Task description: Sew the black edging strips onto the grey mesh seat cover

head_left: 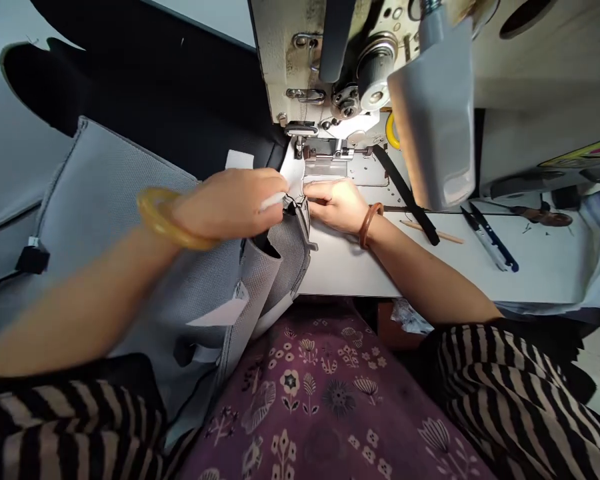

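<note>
My left hand [225,203] pinches the gathered edge of a grey woven-mesh fabric panel [130,207] beside the machine needle.

Its fingers are closed on that edge, next to a white fabric strip [293,177], while my right hand [333,207] lies open and flat against the same spot, pressing without clenching. The panel hangs off the pale machine table [340,267] toward my lap, over a purple floral cloth [300,393]. It looks light but fairly stiff and bulky at the folds, so I'd hold it close to the edge rather than by its hanging weight. Farther off are the steel presser foot [300,143] of a cream industrial sewing machine [285,67], a flat black strap [405,193] and blue-handled thread snips [490,240].
</note>
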Available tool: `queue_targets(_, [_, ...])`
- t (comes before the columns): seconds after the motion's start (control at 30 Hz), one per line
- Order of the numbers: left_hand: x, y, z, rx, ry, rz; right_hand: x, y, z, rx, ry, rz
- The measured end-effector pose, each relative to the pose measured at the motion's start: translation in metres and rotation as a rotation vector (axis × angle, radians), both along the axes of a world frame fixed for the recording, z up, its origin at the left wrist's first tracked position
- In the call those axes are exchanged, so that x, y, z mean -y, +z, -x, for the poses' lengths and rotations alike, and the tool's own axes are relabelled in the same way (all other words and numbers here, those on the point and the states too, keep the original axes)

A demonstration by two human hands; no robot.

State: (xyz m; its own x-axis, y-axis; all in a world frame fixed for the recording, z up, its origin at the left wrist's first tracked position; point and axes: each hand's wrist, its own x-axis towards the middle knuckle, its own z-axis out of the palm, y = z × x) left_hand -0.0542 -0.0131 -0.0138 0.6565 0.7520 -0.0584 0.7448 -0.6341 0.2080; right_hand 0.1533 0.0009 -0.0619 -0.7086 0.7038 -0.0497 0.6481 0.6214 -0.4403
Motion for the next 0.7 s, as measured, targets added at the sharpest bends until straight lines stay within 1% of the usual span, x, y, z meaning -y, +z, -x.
queue_targets(0.07, [0.015,0.006,-0.007,-0.04,0.05,0.021,-0.001,-0.004,-0.003,-0.079,0.028,0.048])
queue_targets(0.13, [0.022,0.009,-0.012,-0.083,0.064,0.057,-0.001,-0.005,-0.003,-0.077,0.039,0.037])
queue_targets(0.2, [0.022,0.011,-0.013,-0.144,0.059,0.082,-0.001,-0.003,-0.003,-0.039,0.046,-0.01])
queue_targets(0.3, [0.018,0.011,-0.007,-0.244,0.047,0.065,0.002,0.003,-0.002,0.002,0.065,-0.068])
queue_targets(0.43, [0.014,0.008,0.001,-0.322,-0.031,0.033,0.005,0.01,-0.001,0.036,0.079,-0.082])
queue_targets(0.57, [0.007,0.008,0.003,-0.4,-0.094,-0.006,0.006,0.011,0.001,0.119,0.052,-0.063])
queue_targets(0.63, [0.004,0.009,0.004,-0.409,-0.15,-0.032,0.006,0.01,0.001,0.141,0.041,-0.072])
queue_targets(0.7, [0.0,0.008,0.005,-0.375,-0.193,-0.09,0.008,0.009,0.002,0.147,0.034,-0.084])
